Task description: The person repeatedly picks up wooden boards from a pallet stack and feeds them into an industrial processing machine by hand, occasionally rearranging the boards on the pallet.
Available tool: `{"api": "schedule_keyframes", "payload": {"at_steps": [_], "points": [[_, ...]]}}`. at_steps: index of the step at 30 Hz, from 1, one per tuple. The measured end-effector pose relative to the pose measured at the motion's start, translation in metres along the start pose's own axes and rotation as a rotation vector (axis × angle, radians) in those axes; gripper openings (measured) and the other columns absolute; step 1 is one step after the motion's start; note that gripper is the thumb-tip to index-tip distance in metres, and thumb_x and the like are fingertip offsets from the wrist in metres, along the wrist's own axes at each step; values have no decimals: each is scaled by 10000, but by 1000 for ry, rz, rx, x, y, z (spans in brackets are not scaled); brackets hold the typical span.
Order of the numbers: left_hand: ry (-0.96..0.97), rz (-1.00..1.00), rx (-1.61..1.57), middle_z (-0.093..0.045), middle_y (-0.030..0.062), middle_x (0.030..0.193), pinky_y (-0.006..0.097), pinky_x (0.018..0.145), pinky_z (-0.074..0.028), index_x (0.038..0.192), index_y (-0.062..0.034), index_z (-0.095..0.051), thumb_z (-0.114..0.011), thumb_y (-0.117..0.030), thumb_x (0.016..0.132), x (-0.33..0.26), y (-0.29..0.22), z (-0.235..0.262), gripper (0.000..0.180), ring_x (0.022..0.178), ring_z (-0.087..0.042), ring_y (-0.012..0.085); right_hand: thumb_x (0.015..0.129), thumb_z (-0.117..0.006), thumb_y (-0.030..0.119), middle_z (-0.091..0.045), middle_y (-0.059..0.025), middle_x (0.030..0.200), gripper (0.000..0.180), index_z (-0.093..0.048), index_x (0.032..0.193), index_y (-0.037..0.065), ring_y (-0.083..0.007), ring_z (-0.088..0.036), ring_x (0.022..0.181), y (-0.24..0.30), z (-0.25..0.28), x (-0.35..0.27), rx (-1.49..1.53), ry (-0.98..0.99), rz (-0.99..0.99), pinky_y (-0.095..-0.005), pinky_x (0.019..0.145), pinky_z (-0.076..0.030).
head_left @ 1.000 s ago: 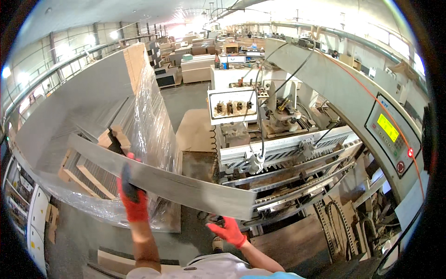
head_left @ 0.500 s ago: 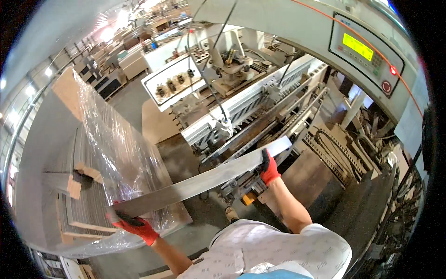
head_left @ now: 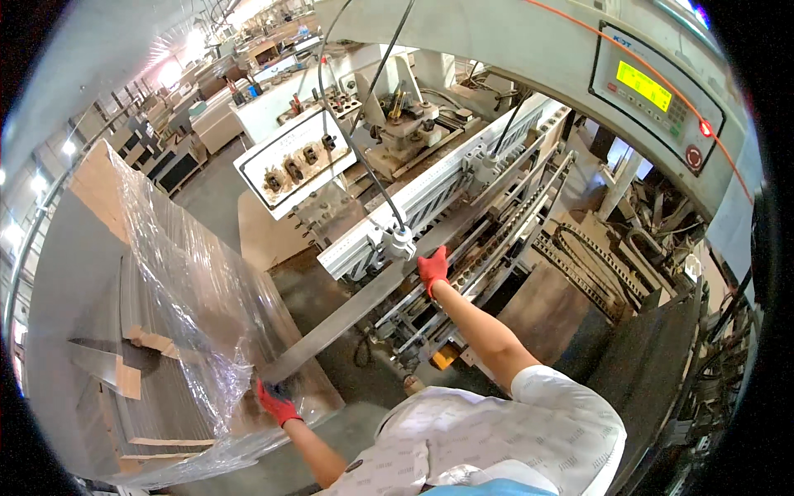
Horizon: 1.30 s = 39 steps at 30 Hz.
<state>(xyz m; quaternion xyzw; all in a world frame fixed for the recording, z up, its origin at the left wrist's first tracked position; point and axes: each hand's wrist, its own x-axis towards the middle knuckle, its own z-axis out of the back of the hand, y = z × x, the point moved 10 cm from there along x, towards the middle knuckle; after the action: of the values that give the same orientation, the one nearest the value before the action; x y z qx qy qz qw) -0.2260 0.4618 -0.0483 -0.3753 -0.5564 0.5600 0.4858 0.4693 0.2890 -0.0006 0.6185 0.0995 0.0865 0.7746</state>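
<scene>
Factory machinery behind: left hand (head_left: pixel 277 403) and right hand (head_left: pixel 432 268), each grip clamped on long flat grey panel (head_left: pixel 347 318).

Plastic-wrapped stack of grey panels (head_left: pixel 178 331); drilling machine with roller rails (head_left: pixel 463 207); control panel, yellow-green screen (head_left: pixel 653 91); concrete floor (head_left: pixel 331 298).

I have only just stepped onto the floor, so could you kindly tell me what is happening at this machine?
A person in red gloves holds a long, narrow grey panel by both ends. The left hand grips the near end beside a plastic-wrapped stack of grey boards; the right hand grips the far end over the rails of a large grey woodworking machine. The panel slants between stack and machine, its far end at the infeed rails.
</scene>
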Motion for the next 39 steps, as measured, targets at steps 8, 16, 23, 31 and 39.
{"api": "schedule_keyframes", "payload": {"at_steps": [8, 16, 23, 31, 39], "points": [[-17, -64, 42, -470, 141, 1470, 430, 1114, -363, 1395, -39, -514, -415, -198, 1004, 8, -3, -46, 433, 1349, -443, 273, 787, -633, 182, -581, -284, 1031, 334, -502, 1045, 15, -484, -552, 989, 10, -7, 17, -352, 46, 242, -528, 852, -473], [-60, -160, 442, -492, 208, 1455, 425, 1147, -326, 1404, 52, -481, -415, -177, 1039, -11, -27, -70, 436, 1344, -463, 335, 799, -624, 129, -558, -260, 972, 320, -485, 1066, 24, -478, -541, 960, 13, 17, 23, -395, 26, 404, -530, 812, -456], [-202, -219, 62, -475, 220, 1467, 427, 1143, -329, 1411, 42, -485, -428, -118, 1014, -11, -6, -36, 432, 1358, -448, 336, 791, -599, 90, -587, -236, 984, 224, -550, 1004, 38, -457, -545, 974, 11, -7, 18, -270, 114, 343, -524, 826, -456], [-118, -70, 384, -506, 206, 1446, 410, 1141, -325, 1400, 32, -501, -492, -77, 964, -23, -36, -75, 449, 1347, -463, 337, 831, -643, 198, -626, -240, 962, 236, -571, 989, 38, -471, -568, 945, -18, 17, 41, -275, 54, 440, -535, 786, -453], [-135, -190, 455, -486, 195, 1461, 426, 1150, -305, 1402, 8, -494, -532, -147, 960, -23, -50, -63, 470, 1357, -444, 349, 858, -629, 110, -672, -133, 1071, 344, -585, 1179, -8, -253, -646, 946, -4, -2, 32, 127, 373, 195, -371, 784, -514]]}}
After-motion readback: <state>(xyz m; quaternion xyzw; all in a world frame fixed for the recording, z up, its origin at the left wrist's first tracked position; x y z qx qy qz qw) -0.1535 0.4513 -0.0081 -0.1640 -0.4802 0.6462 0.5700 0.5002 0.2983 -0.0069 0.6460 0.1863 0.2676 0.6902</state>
